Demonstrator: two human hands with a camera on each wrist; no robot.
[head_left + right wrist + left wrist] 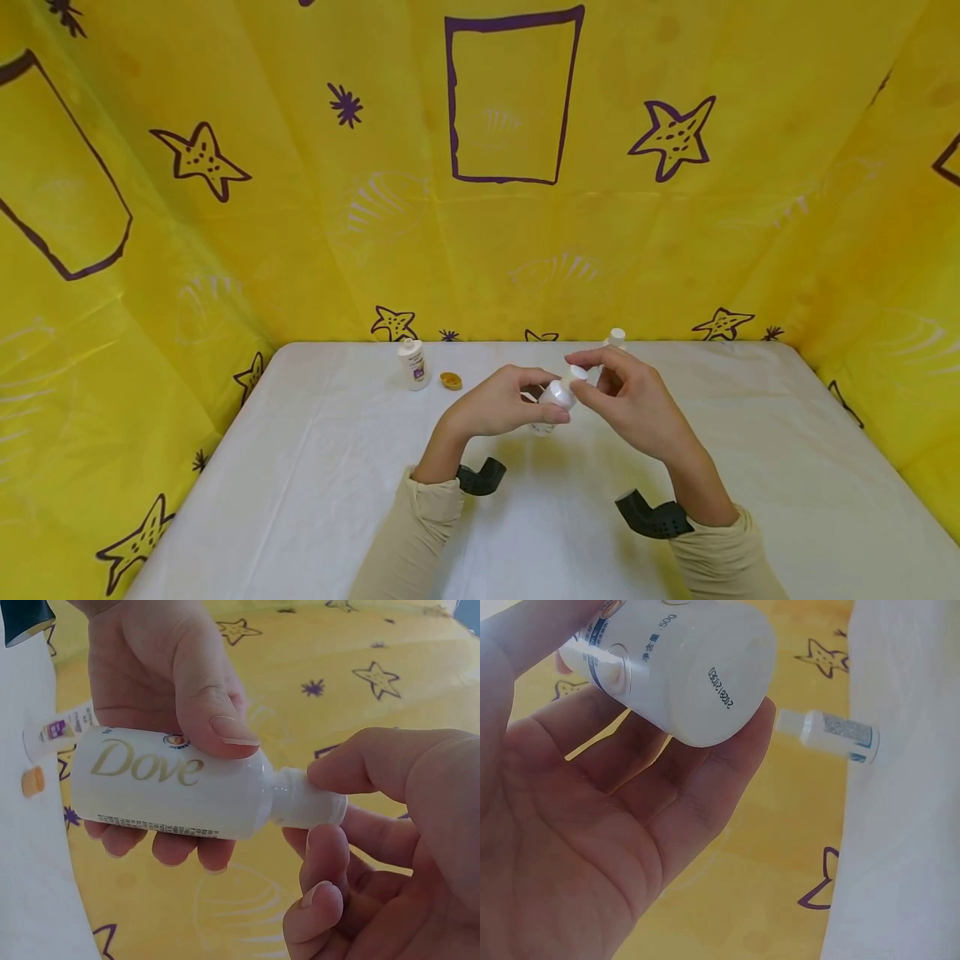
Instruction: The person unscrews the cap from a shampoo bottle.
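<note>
My left hand grips a small white Dove bottle, thumb on one side and fingers round the other. In the head view the bottle tilts, its top toward my right hand. Its base, printed with a date code, shows in the left wrist view. Between thumb and fingers, my right hand pinches the white cap at the bottle's neck. A bit of neck shows between cap and shoulder. Both hands are above the white table.
A white bottle with a purple label stands at the back left, with an orange-gold cap beside it. Behind my right hand stands another white bottle with a white cap. Yellow patterned curtains enclose the white-covered table.
</note>
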